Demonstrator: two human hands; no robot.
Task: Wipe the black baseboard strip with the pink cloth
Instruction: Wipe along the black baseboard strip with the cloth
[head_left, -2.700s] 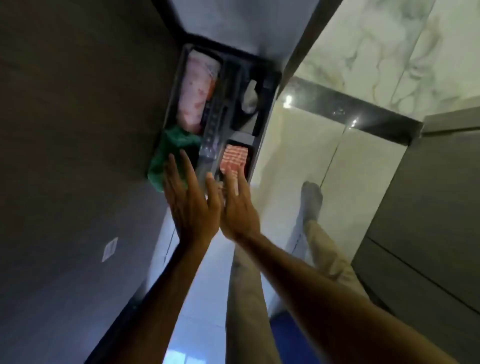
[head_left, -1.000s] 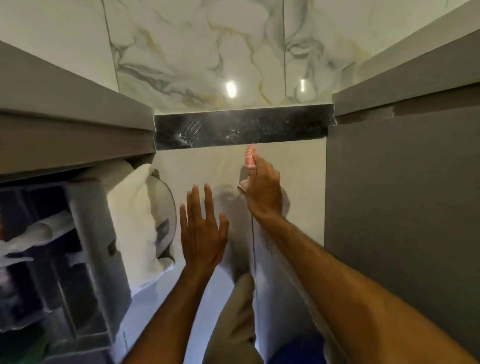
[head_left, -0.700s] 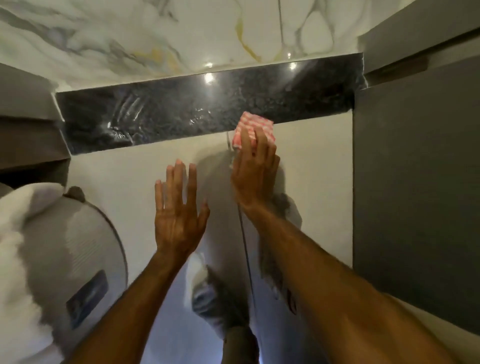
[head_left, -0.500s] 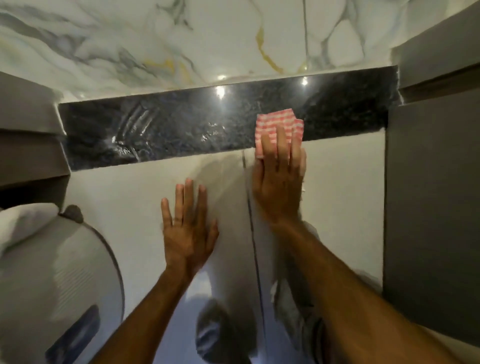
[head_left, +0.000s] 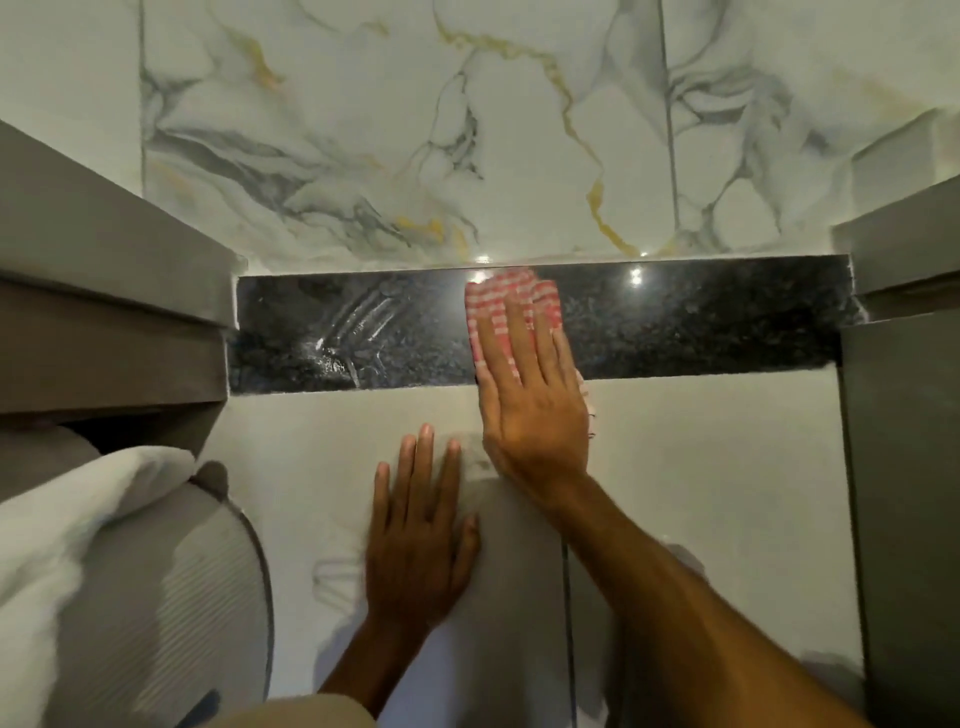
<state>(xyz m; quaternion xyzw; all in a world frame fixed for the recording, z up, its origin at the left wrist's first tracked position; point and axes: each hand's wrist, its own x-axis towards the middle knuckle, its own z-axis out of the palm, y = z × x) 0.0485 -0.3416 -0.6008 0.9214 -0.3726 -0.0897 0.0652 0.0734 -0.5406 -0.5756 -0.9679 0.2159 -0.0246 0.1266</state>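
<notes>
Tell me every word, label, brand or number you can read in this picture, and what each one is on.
None can be read.
The round grey appliance at lower left has a dark blue patch at the bottom edge that may be a label: cut off, too blurred to read.
The black strip, the pink cloth under the right hand and the marble wall show no writing.
</notes>
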